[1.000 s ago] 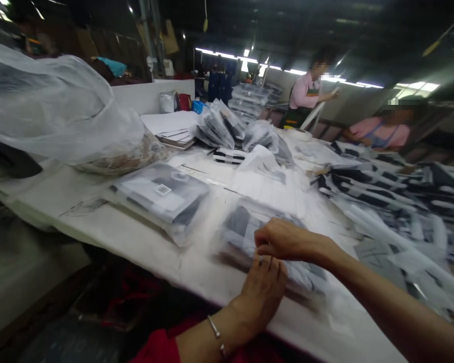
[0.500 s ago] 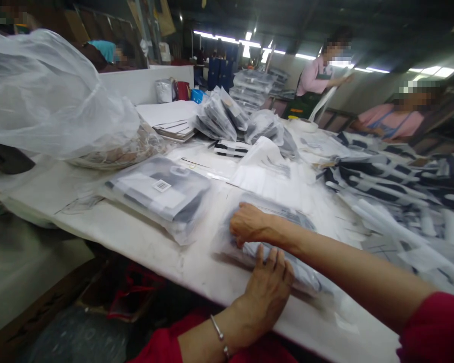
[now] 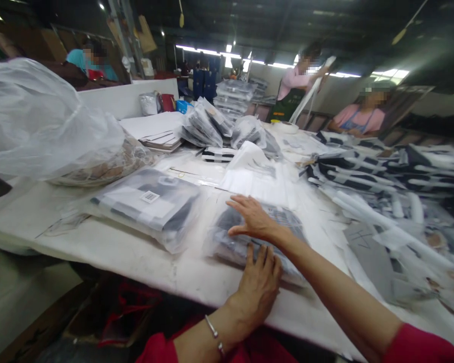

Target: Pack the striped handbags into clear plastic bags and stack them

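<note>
A clear plastic bag with folded dark cloth inside (image 3: 223, 229) lies flat near the table's front edge. My left hand (image 3: 260, 272), with a bangle at the wrist, rests on its near side, fingers stretched out over the plastic. Above the bag's middle my right hand (image 3: 251, 217) has its fingers and thumb spread and holds nothing; whether it touches the plastic I cannot tell. To the left lies another bagged garment (image 3: 136, 201), which bears a white barcode label (image 3: 149, 196).
A large sheer plastic sack (image 3: 41, 121) bulges at the left. Behind are stacked white boards (image 3: 155, 126) and several filled bags (image 3: 202, 123). White flat bags (image 3: 249, 176) lie mid-table; black-and-white folded garments (image 3: 366, 171) cover the right. Co-workers are beyond the table.
My right hand has gone from closed on the bag's top to spread fingers. My left hand stays on the near side. The camera view has shifted slightly.
</note>
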`<state>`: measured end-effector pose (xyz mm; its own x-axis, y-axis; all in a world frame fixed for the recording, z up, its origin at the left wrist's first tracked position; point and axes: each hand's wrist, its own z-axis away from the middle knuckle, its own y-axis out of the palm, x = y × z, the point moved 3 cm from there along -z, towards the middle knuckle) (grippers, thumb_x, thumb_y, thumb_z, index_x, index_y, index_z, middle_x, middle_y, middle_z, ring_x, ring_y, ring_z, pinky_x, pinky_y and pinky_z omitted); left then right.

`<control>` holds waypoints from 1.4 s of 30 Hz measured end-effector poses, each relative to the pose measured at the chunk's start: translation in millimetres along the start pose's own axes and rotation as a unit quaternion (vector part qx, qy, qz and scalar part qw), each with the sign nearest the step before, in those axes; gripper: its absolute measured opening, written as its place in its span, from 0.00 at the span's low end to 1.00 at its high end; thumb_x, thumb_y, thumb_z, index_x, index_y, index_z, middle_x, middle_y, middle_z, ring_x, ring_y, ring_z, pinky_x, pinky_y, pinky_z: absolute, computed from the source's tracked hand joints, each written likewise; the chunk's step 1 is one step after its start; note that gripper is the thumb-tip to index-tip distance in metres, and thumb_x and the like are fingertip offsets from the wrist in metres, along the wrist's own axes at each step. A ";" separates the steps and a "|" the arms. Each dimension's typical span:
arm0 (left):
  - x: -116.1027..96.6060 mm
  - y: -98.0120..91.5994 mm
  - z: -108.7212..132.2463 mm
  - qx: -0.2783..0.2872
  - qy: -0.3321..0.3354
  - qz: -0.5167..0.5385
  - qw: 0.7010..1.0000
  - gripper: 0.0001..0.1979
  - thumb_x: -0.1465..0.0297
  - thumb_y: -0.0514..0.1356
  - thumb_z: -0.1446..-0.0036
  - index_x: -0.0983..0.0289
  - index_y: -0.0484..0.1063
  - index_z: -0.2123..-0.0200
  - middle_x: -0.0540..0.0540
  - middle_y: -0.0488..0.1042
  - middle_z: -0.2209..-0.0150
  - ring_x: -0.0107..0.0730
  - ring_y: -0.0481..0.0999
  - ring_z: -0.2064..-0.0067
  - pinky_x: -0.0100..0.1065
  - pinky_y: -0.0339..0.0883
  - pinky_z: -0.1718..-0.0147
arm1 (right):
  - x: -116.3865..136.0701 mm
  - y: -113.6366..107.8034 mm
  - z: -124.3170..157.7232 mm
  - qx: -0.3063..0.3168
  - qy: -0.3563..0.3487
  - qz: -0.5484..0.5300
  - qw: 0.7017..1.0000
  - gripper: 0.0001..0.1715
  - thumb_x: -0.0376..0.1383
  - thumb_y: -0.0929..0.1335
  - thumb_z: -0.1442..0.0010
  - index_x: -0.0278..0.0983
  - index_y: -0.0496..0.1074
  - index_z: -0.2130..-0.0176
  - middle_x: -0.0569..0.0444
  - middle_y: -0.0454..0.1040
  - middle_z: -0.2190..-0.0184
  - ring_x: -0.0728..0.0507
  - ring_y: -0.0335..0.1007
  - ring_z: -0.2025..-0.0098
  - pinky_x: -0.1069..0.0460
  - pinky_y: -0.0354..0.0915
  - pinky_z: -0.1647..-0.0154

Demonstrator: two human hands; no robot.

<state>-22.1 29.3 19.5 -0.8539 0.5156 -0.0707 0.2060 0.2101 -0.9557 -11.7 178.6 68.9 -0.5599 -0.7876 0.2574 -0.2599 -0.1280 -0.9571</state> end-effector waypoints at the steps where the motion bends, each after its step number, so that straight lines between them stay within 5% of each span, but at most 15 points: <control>1: 0.3 0.6 -0.9 0.007 0.000 0.009 1.000 0.27 0.62 0.53 0.35 0.71 0.58 0.38 0.67 0.64 0.38 0.53 0.60 0.35 0.61 0.53 0.38 | 2.5 12.0 -0.9 0.022 0.012 -0.005 1.000 0.55 0.59 0.74 0.53 0.39 0.60 0.35 0.40 0.56 0.33 0.30 0.48 0.31 0.34 0.40 0.32; 4: 2.4 2.0 -2.8 0.021 -0.002 0.036 0.999 0.31 0.61 0.56 0.37 0.71 0.55 0.36 0.68 0.62 0.37 0.53 0.58 0.34 0.61 0.50 0.37 | -4.5 23.3 -4.0 -0.003 0.081 0.000 0.997 0.57 0.60 0.74 0.52 0.36 0.59 0.35 0.37 0.53 0.32 0.29 0.44 0.30 0.33 0.37 0.32; 7: 5.1 1.2 -2.8 0.032 -0.012 0.068 0.997 0.35 0.56 0.59 0.39 0.70 0.57 0.37 0.69 0.60 0.35 0.54 0.56 0.33 0.61 0.48 0.36 | -25.2 -5.7 17.4 -0.116 0.134 0.010 0.984 0.46 0.56 0.67 0.41 0.37 0.56 0.33 0.40 0.52 0.31 0.34 0.42 0.29 0.34 0.36 0.31; 10: 7.5 -6.7 -2.3 0.023 -0.011 0.120 0.992 0.34 0.56 0.61 0.41 0.67 0.59 0.38 0.67 0.59 0.34 0.54 0.57 0.33 0.62 0.48 0.36 | -42.7 -33.2 68.8 -0.155 0.179 -0.020 0.971 0.38 0.54 0.57 0.32 0.40 0.51 0.31 0.44 0.51 0.31 0.38 0.43 0.29 0.35 0.40 0.31; 14: 26.5 -25.9 -4.3 -0.036 -0.015 0.188 0.981 0.26 0.66 0.58 0.37 0.65 0.59 0.38 0.66 0.56 0.33 0.46 0.58 0.33 0.51 0.58 0.37 | -46.7 -14.8 131.6 -0.084 0.228 0.015 0.970 0.39 0.55 0.54 0.32 0.38 0.51 0.31 0.46 0.48 0.30 0.37 0.38 0.28 0.35 0.38 0.31; 17: 65.6 -32.0 -7.8 -0.093 -0.068 0.180 0.977 0.22 0.67 0.52 0.34 0.66 0.61 0.39 0.65 0.57 0.33 0.43 0.56 0.32 0.46 0.57 0.36 | -42.9 14.2 145.3 -0.017 0.254 0.049 0.966 0.40 0.55 0.54 0.32 0.37 0.52 0.31 0.47 0.46 0.29 0.36 0.35 0.28 0.34 0.34 0.30; 21: 128.2 -10.2 -8.2 -0.027 -0.187 0.163 0.968 0.25 0.60 0.52 0.35 0.64 0.62 0.38 0.65 0.59 0.34 0.51 0.55 0.32 0.58 0.47 0.35 | -40.0 20.7 139.3 0.030 0.270 0.031 0.962 0.42 0.57 0.52 0.32 0.38 0.49 0.30 0.49 0.43 0.28 0.37 0.33 0.27 0.36 0.32 0.30; 25: 162.3 13.6 -1.9 -0.012 -0.261 0.340 0.904 0.28 0.57 0.48 0.35 0.65 0.60 0.37 0.62 0.55 0.32 0.43 0.51 0.30 0.48 0.43 0.32 | -38.1 12.5 136.4 0.057 0.263 -0.010 0.963 0.42 0.58 0.52 0.33 0.38 0.47 0.30 0.49 0.43 0.29 0.38 0.34 0.27 0.36 0.32 0.30; 30: 176.5 12.2 16.1 -0.057 -0.362 0.419 0.831 0.30 0.59 0.45 0.35 0.71 0.55 0.36 0.67 0.52 0.31 0.44 0.49 0.30 0.46 0.41 0.32 | -41.0 11.8 137.5 0.042 0.259 -0.030 0.965 0.43 0.59 0.52 0.33 0.38 0.49 0.30 0.48 0.45 0.29 0.37 0.36 0.28 0.35 0.34 0.30; 34: 178.4 -1.3 35.5 -0.055 -0.427 0.471 0.770 0.30 0.56 0.49 0.37 0.68 0.56 0.38 0.69 0.60 0.35 0.49 0.59 0.34 0.47 0.55 0.38 | -36.7 -5.2 145.2 -0.064 0.254 0.027 0.965 0.40 0.55 0.54 0.32 0.35 0.50 0.31 0.45 0.50 0.30 0.36 0.40 0.28 0.34 0.39 0.31; 37: 171.0 -10.3 42.7 -0.037 -0.443 0.546 0.710 0.27 0.52 0.53 0.40 0.66 0.67 0.47 0.63 0.73 0.47 0.45 0.72 0.45 0.40 0.69 0.51 | -8.3 -15.4 154.8 -0.180 0.151 0.122 0.964 0.39 0.54 0.58 0.33 0.38 0.51 0.31 0.46 0.53 0.31 0.36 0.42 0.29 0.35 0.39 0.31; 42: 161.7 -20.9 38.4 -0.021 -0.451 0.654 0.607 0.22 0.52 0.65 0.51 0.65 0.74 0.62 0.54 0.76 0.69 0.36 0.76 0.65 0.35 0.71 0.66 | 31.3 20.6 167.6 -0.217 -0.008 0.210 0.953 0.46 0.55 0.64 0.38 0.40 0.50 0.31 0.47 0.59 0.34 0.32 0.51 0.32 0.35 0.42 0.32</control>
<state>-182.8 76.4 17.1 0.1423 -0.3971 -0.9067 0.9856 0.1415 0.0928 97.3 50.3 35.0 -0.6753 -0.7239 -0.1408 -0.3189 0.4588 -0.8293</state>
